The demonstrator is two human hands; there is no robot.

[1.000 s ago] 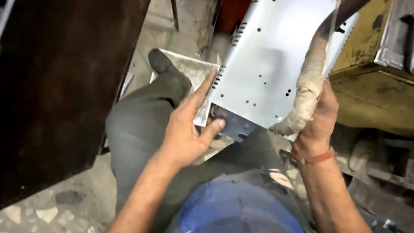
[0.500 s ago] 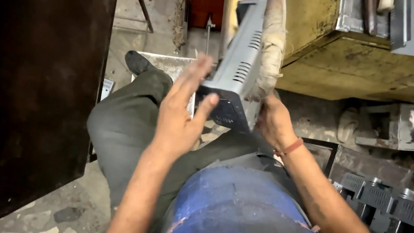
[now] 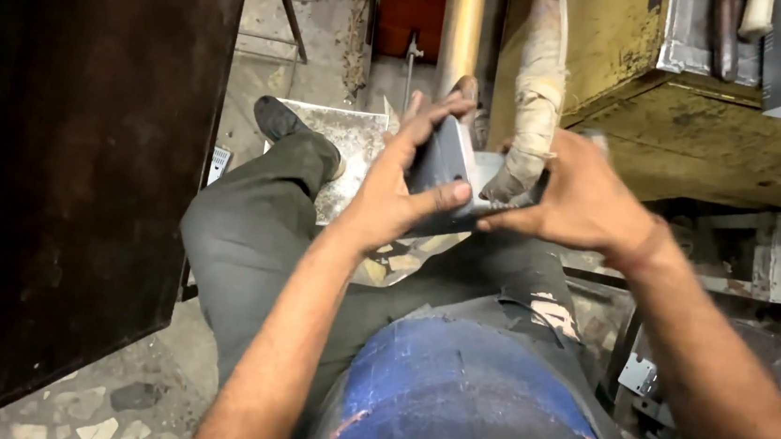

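Both my hands are clamped on a grey metal box; my left hand grips its near edge. My right hand holds the other side, beside a wrapped lever.

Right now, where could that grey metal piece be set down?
Bare floor shows between the dark panel and the left leg. The right side is crowded with metal parts; both hands grip the metal piece.

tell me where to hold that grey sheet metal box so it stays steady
Judging by its pose, the grey sheet metal box is best held by its two opposite side faces, one hand from each side. The left hand and right hand already flank it, and the cloth-wrapped lever blocks access from above.
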